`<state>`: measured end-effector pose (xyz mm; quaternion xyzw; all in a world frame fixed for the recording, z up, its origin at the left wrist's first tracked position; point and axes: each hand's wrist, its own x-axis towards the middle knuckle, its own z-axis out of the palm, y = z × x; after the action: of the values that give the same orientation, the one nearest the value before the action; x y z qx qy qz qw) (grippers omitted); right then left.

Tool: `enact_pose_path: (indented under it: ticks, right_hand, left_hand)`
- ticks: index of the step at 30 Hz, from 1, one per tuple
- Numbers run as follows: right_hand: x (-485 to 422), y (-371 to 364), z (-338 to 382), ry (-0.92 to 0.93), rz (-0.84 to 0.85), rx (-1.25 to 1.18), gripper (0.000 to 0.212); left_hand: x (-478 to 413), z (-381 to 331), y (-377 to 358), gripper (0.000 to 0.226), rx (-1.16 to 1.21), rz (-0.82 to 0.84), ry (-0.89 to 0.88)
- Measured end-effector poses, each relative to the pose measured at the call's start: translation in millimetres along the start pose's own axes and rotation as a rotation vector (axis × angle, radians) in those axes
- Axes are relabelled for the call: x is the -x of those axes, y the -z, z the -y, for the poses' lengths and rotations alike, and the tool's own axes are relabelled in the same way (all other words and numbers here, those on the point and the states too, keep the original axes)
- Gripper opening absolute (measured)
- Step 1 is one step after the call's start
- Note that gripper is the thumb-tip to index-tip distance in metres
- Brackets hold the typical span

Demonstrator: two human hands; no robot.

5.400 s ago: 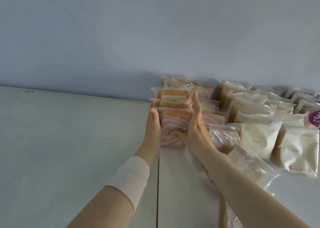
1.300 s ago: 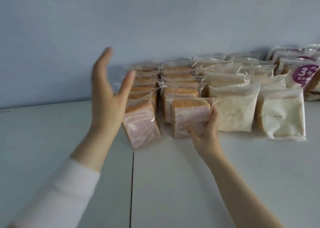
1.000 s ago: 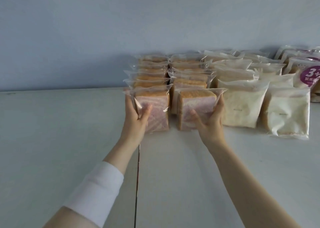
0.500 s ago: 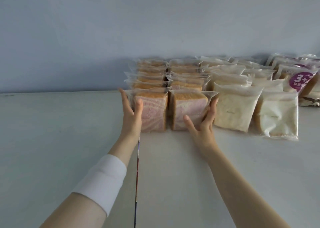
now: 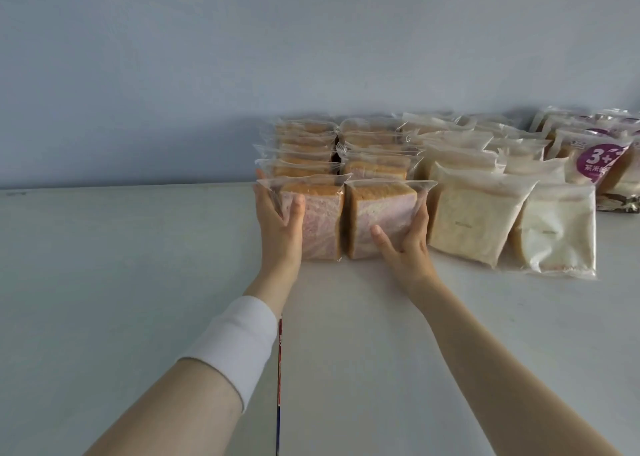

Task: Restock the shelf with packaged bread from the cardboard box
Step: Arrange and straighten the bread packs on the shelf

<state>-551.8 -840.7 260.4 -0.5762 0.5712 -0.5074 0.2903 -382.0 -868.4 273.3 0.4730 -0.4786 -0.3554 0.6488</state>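
Two packs of pink-swirled bread stand upright side by side on the white shelf (image 5: pixel 121 282), at the front of two rows that run back to the shelf's rear edge, where it meets the pale blue wall (image 5: pixel 242 57). The left grip (image 5: pixel 278 228) clasps the left pink pack (image 5: pixel 322 220): its fingers lie along the pack's left side and the thumb presses the front face. The right grip (image 5: pixel 405 251) clasps the right pink pack (image 5: pixel 381 213), with the thumb low on the front and the fingers up the right side. The two packs almost touch each other. Behind them stand more brown-crusted packs (image 5: pixel 304 150), one behind another. Just beside the right pink pack, toward the shelf's right side, two rows of white bread packs (image 5: pixel 474 227) lean backward. Beyond those, near the rear edge, are packs with a purple label (image 5: pixel 599 159). A white cuff (image 5: pixel 239 344) wraps the left forearm. A dark seam (image 5: pixel 280 386) runs across the shelf from its front edge toward the left pink pack and passes under the left wrist.
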Motion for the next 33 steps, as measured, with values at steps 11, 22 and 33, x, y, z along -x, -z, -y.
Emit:
enact_pose_path:
  ticks: [11, 22, 33]
  right_hand:
    - [-7, 0, 10, -0.080, 0.007, 0.091, 0.099]
    - [39, 126, 9, 0.317, -0.269, 0.459, 0.063]
    - [-9, 166, -34, 0.401, -0.006, 0.903, 0.093]
  left_hand:
    - [-1, 0, -12, 0.046, -0.122, -0.099, -0.138]
    - [31, -87, -33, 0.074, -0.564, -0.209, -0.571]
    - [-3, -84, -182, 0.099, -1.464, 0.730, -0.504]
